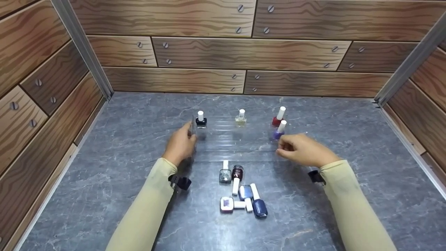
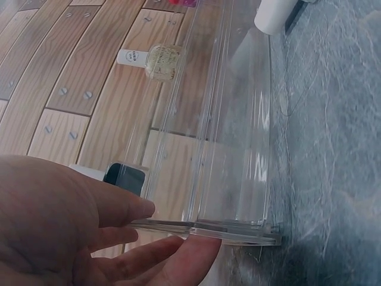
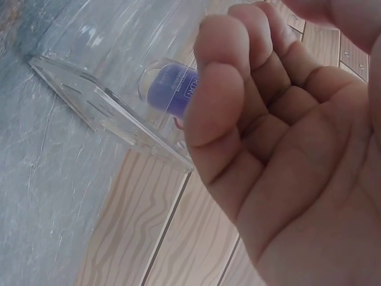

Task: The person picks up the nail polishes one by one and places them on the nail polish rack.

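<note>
My left hand (image 1: 180, 142) grips the side panel of a clear tiered display rack (image 2: 238, 233), thumb on one side and fingers on the other. Beside that panel, a black nail polish bottle (image 1: 201, 122) stands upright on the back tier. A pale yellow nail polish (image 1: 240, 121) is at the middle of the same tier, and a red one (image 1: 277, 121) at its right end. One tier lower, in front of the red, sits a purple nail polish (image 1: 278, 135). My right hand (image 1: 304, 150) hovers close by it, fingers loosely curled around nothing, thumb apart.
In front of the rack several nail polishes lie on the grey marbled table (image 1: 115, 195): a glittery silver (image 1: 225, 176), a dark red (image 1: 237, 172), a blue (image 1: 245, 191), a navy (image 1: 260, 208) and one with a shiny face (image 1: 226, 204). Wood-patterned walls (image 1: 202, 80) enclose the table.
</note>
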### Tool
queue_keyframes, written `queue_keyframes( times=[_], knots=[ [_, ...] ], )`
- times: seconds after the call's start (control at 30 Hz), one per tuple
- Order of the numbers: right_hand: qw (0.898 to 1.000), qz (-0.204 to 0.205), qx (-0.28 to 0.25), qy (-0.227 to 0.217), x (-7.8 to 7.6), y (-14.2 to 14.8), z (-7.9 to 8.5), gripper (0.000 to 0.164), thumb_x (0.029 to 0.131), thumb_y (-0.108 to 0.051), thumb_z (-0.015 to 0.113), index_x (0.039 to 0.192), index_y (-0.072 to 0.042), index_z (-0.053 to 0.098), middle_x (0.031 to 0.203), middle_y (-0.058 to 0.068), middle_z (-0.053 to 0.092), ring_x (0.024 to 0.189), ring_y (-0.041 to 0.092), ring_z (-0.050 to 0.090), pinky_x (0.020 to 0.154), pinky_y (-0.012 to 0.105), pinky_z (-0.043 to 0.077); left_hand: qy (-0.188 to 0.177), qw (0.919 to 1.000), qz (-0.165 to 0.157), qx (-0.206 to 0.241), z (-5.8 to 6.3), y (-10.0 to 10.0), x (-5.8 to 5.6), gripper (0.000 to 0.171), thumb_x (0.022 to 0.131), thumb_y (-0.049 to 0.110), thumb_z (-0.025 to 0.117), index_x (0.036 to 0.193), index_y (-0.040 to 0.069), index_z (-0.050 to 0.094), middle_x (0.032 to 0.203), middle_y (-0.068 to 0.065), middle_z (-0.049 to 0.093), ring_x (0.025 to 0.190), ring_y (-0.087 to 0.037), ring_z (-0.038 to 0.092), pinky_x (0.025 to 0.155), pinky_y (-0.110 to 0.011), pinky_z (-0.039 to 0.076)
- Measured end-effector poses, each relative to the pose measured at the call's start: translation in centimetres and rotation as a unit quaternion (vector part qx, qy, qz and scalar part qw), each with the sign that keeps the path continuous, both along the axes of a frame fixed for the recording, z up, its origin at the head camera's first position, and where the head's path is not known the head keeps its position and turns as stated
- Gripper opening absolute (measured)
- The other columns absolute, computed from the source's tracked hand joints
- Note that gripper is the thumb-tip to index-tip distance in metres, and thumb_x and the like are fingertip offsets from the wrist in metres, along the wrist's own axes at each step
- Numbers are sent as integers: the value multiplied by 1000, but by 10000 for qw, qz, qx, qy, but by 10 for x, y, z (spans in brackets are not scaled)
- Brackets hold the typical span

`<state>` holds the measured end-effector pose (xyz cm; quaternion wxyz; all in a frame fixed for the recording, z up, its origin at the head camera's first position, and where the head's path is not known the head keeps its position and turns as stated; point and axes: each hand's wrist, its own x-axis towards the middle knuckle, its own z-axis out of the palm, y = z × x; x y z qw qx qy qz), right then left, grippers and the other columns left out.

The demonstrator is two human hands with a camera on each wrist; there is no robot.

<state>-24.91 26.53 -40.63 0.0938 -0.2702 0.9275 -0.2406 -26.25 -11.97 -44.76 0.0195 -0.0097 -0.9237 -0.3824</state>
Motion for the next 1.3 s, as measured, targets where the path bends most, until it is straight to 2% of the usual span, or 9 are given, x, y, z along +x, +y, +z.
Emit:
queue_keyframes(
  times=[0.27,0.53,0.77,0.9,1.1,1.3],
  knots=[
    [10000,29,38,79,2,1,0,10,99,-19,69,90,-16,66,76,-5,61,67,12,54,57,27,50,-28,10000,-19,-23,-1,3,0,60,104,13,58,160,9,38,119,-15,71,95,-33,68,89,-46,59],
    [9998,54,78,181,2,1,-1,10,99,-18,68,90,-16,66,76,-5,60,68,12,54,58,27,49,104,9999,-73,-60,0,6,-1,58,103,13,58,158,6,41,119,-17,71,106,-36,67,100,-50,55],
    [9988,173,-40,460,4,-10,-3,9,97,-15,71,90,-17,66,77,-7,59,69,11,53,58,27,48,35,9999,-24,-135,1,5,-1,59,103,14,58,158,7,40,120,-17,71,109,-36,66,100,-51,54],
    [9963,473,-125,707,8,-27,-5,4,96,-13,72,97,-14,69,85,-6,64,76,11,58,67,28,56,1,10000,-9,-58,2,1,-1,60,103,13,58,159,8,38,119,-17,71,103,-35,67,97,-50,55],
    [9902,1000,37,975,14,-52,-13,16,95,-9,71,110,-7,70,104,2,71,94,17,68,85,33,62,-134,9998,-30,136,1,-2,0,61,104,13,57,161,10,36,120,-16,70,94,-32,68,88,-47,59],
    [9817,1689,140,873,21,-69,-24,22,96,-10,70,118,-11,71,117,1,70,104,20,69,93,36,61,-78,9999,-17,109,0,0,0,59,103,13,59,159,11,39,119,-16,71,99,-34,68,94,-49,57]
  ],
)
